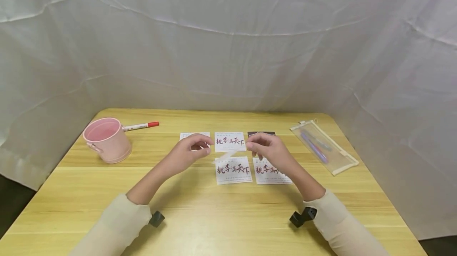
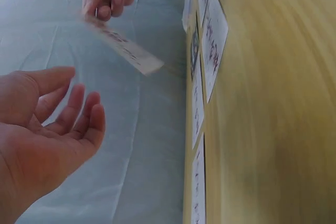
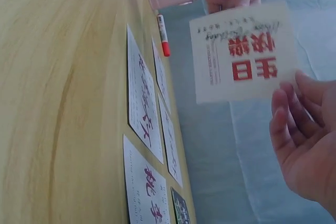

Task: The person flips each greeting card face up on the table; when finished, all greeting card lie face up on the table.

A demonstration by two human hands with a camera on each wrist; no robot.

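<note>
My right hand point(image 1: 271, 152) pinches a white card point(image 3: 244, 56) by one corner, raised over the table. In the right wrist view that card shows large red characters and dark handwriting; from the head it is a thin, blurred strip. My left hand point(image 1: 189, 153) is held up across from it, fingers loosely bent and apart from the card in the left wrist view point(image 2: 52, 124). Below the hands lie several cards in two rows, among them a back middle card point(image 1: 229, 147), a front card point(image 1: 233, 174) and a dark card point(image 1: 262, 133) partly behind my right hand.
At the left stands a pink bucket point(image 1: 116, 145), with a red-capped marker point(image 1: 141, 126) beside it. A clear zip pouch point(image 1: 335, 159) with pens inside lies at the right. Pale curtains point(image 1: 228, 58) hang behind the wooden table point(image 1: 214, 216).
</note>
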